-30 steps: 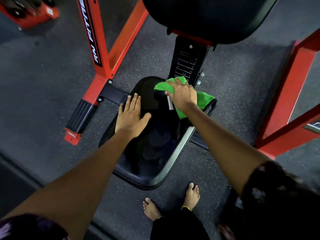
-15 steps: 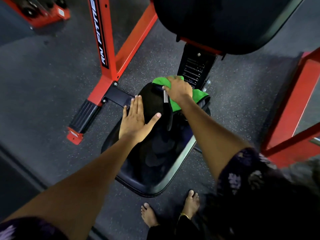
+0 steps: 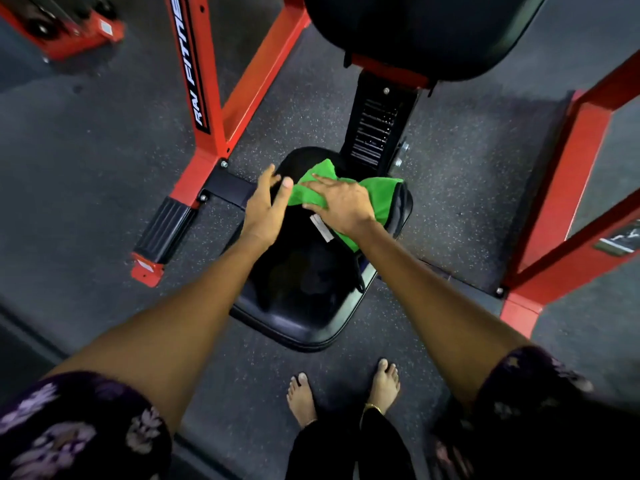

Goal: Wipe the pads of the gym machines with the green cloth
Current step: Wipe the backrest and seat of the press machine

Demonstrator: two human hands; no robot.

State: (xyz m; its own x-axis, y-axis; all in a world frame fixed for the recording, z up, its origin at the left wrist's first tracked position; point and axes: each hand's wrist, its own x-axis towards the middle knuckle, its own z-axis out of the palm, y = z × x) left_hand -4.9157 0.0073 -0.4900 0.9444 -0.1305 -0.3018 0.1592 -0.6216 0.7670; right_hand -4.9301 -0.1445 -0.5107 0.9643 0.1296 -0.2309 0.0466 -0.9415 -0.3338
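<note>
Fingers [image 3: 313,181] of the right hand [image 3: 341,204] lie almost straight and flat on the green cloth [image 3: 379,194], pressing it down on the far end of the seat pad [image 3: 298,289]; they do not curl round it. Under this hand the cloth spreads as a band from about 10 o'clock to 4 o'clock, so its long axis goes across the pad. One corner stands up at 12 o'clock of the fingertips, the bigger part lies toward 3 o'clock and hangs a little over the pad's edge. A white label [image 3: 322,229] shows just at 7 o'clock of the hand.

Left hand [image 3: 265,209] is just beside, at 9 o'clock of the cloth. Its fingers are loose and a little bent, they hold nothing, and the thumb tip comes very near to the cloth's edge; I cannot tell if it touches. If this hand rests on the pad or hovers over it is also not clear.

Seat pad runs long from 12 o'clock to 6 o'clock, toward the bare feet [image 3: 343,393]. The unwiped part, as I judge, lies at 6 o'clock of the right fingers, so the next stroke should pull the cloth along this axis toward the body. The right hand is the nearer one for it. A back pad [image 3: 415,32] waits at 12 o'clock, above the red frame [image 3: 204,109].
</note>
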